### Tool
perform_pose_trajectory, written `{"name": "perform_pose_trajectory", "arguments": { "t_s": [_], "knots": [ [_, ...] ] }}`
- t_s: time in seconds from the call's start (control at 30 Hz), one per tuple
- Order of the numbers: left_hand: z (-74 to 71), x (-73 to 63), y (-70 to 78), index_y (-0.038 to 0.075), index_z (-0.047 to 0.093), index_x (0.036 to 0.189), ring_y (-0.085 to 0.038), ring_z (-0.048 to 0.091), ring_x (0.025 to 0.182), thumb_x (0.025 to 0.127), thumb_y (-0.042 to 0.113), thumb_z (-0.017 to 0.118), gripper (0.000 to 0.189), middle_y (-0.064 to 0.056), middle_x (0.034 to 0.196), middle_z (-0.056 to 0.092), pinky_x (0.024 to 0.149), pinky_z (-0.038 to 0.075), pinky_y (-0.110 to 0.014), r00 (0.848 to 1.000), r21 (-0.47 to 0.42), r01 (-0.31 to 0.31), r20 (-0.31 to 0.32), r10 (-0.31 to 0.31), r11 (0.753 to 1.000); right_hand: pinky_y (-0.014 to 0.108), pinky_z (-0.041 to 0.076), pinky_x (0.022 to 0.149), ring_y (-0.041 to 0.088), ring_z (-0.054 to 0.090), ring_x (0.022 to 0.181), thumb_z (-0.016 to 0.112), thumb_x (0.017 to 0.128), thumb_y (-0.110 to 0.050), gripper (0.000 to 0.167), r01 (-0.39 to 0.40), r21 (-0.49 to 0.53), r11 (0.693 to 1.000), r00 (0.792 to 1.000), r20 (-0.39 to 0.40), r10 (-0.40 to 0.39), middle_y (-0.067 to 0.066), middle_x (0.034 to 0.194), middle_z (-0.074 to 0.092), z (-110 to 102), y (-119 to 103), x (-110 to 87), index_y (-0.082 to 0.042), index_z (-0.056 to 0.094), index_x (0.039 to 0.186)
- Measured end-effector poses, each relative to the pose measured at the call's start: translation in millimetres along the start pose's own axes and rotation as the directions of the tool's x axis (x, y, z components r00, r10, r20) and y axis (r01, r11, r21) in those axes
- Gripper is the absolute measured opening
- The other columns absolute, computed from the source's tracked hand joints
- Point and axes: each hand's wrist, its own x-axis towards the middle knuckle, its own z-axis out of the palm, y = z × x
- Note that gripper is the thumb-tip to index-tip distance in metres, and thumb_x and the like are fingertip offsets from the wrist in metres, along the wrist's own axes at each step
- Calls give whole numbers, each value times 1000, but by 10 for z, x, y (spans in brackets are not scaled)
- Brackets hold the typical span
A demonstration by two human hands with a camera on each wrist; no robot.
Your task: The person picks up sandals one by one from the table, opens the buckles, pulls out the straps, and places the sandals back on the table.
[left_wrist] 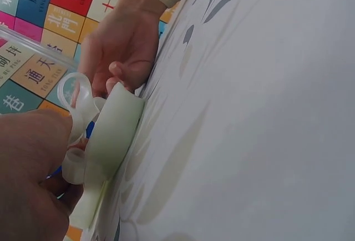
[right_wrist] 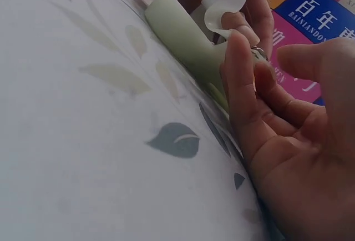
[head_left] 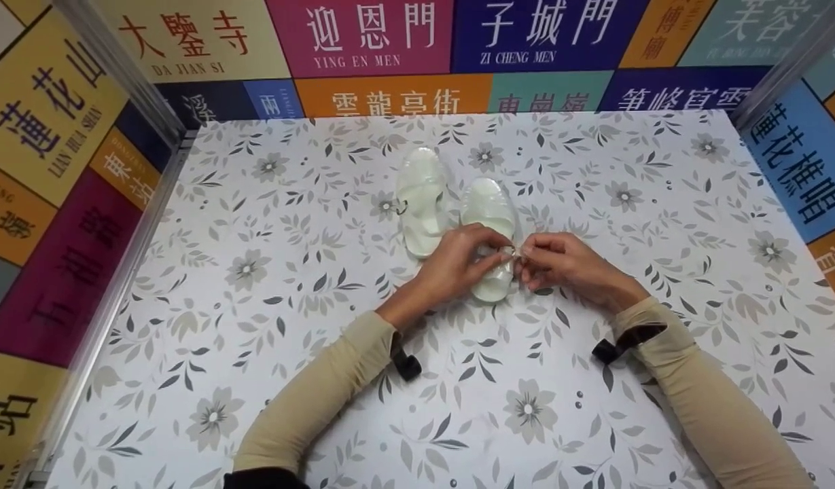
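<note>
Two pale green sandals lie side by side on the patterned tabletop. My left hand [head_left: 461, 261] reaches over the right sandal [head_left: 488, 204] and pinches its ankle strap [right_wrist: 224, 5], which curls up in a loop. At the sandal's right side, my right hand [head_left: 560, 265] holds the small metal buckle [right_wrist: 258, 52] with its fingertips. Both hands meet there, fingertips close together. The left sandal [head_left: 420, 197] lies to the left, with a small metal buckle [head_left: 402, 207] on its outer side. The left hand partly hides the right sandal's heel.
White cloth with grey flowers and leaves covers the table [head_left: 322, 407]. Colourful panels with printed characters [head_left: 369, 34] stand behind and along both sides. Clear edge strips [head_left: 125, 272] border the left side.
</note>
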Motion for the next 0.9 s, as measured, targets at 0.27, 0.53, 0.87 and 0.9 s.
{"name": "perform_pose_trajectory", "arguments": {
  "t_s": [0.27,0.53,0.87,0.9],
  "knots": [
    [11,-3,-18,9,80,121,-14,74,111,104,22,75,22,-4,117,80,105,54,-24,1000,19,-14,-16,14,1000,27,65,71,16,72,82,62,112,-21,29,56,-78,995,998,-2,-56,10,95,70,15,41,13,8,61,116],
    [2,3,-8,10,79,122,-13,73,111,104,23,75,23,-3,117,80,105,54,-22,1000,-4,-7,-16,7,1000,30,66,72,17,72,80,62,112,-23,31,80,-128,989,996,-27,-85,11,96,70,43,46,17,7,64,121],
    [-12,0,28,9,80,120,-13,74,111,102,23,77,22,-4,115,80,105,54,-21,999,-29,-25,-33,24,999,32,67,79,17,73,86,61,112,-22,30,72,-124,990,997,-29,-76,10,100,70,43,47,13,6,64,122],
    [-11,-4,27,10,80,120,-13,74,112,102,23,77,23,-4,116,80,106,54,-22,999,-25,-24,-32,23,999,33,67,80,17,73,87,61,112,-22,30,66,-122,990,997,-25,-70,10,99,70,46,44,17,6,64,121]
  ]
}}
